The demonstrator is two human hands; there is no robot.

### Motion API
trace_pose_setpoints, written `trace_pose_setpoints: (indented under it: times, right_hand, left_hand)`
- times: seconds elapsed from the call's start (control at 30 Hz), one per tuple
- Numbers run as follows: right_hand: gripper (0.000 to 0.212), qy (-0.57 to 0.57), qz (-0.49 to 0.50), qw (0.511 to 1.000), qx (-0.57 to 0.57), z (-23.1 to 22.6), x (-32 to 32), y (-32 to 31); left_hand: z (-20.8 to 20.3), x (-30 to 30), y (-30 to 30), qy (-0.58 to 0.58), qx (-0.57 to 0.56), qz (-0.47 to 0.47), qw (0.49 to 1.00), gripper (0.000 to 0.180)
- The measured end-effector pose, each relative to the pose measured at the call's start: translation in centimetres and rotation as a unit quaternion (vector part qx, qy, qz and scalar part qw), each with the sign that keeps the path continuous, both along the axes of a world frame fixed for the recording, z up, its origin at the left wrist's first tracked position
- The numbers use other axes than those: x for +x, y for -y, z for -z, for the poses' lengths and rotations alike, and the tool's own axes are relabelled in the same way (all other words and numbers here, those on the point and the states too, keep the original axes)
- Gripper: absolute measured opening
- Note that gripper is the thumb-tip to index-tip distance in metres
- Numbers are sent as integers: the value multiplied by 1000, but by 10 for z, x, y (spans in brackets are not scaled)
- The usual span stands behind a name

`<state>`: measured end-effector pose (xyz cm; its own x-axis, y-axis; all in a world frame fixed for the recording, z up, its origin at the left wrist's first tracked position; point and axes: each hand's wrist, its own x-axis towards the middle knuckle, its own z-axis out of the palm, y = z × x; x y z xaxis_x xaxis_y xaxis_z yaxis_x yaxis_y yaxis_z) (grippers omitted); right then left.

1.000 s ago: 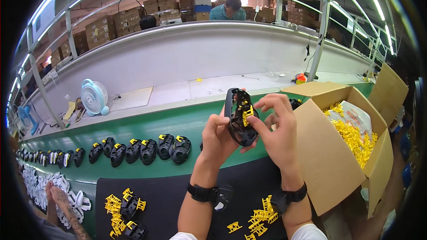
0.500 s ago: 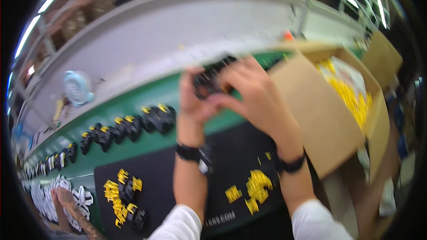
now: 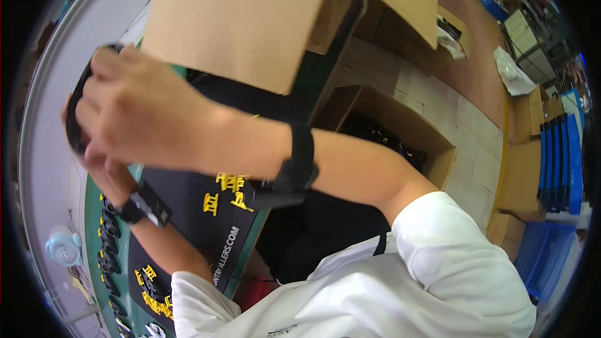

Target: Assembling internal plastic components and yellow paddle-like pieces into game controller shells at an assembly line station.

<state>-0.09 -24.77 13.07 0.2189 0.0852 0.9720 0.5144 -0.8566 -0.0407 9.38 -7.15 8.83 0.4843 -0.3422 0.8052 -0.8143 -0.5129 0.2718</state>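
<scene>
Black plastic shows at the far left of the tilted view: a dark shell (image 3: 74, 116), curved at its edge, held up in both hands above the green surface (image 3: 92, 203). The right hand (image 3: 141, 116) lies across it with fingers folded over its top edge, gripping it and covering most of it. The left hand (image 3: 103, 172) sits underneath and behind, mostly hidden by the right one; its fingers seem to press on the shell's lower side, though the exact grip cannot be made out. Each wrist carries a black strap, the right strap (image 3: 299, 166) wide and plain, the left strap (image 3: 144, 205) with a small block on it.

Below the hands a black mat (image 3: 206, 228) covers part of the surface, with small yellow parts (image 3: 228, 191) lying on it between the two forearms. More yellow parts (image 3: 153, 288) sit further down the mat near the white sleeve (image 3: 438, 275). A row of black shells (image 3: 109, 244) runs along the green strip beside the mat. A small pale fan (image 3: 62, 250) stands past them at the left rim.

Just beyond the right hand stands a large cardboard box (image 3: 250, 25), flaps open. Another open carton (image 3: 400, 131) sits lower, beneath the surface's edge, with dark pieces inside. Blue crates (image 3: 563, 150) stand on the floor at the right rim.
</scene>
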Motion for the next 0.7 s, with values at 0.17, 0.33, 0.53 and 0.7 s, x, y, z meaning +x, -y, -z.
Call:
trace_pose_setpoints:
  times: [0.17, 0.33, 0.53, 0.7]
  right_hand:
    - [35, -2, -26, 986, 162, 7, -71, -21]
    - [37, -54, -157, 966, 197, 54, -116, 1]
    - [44, -142, -133, 966, 170, 90, -174, 67]
    - [48, -201, -166, 951, 165, 107, -197, 70]
  left_hand:
    - [-5, -81, -2, -113, 44, -10, 993, 44]
    - [-5, -175, 18, -230, -109, 48, 966, 45]
    - [38, -237, 67, -281, -56, -12, 958, 70]
    - [22, -242, 76, -731, -399, 220, 508, 73]
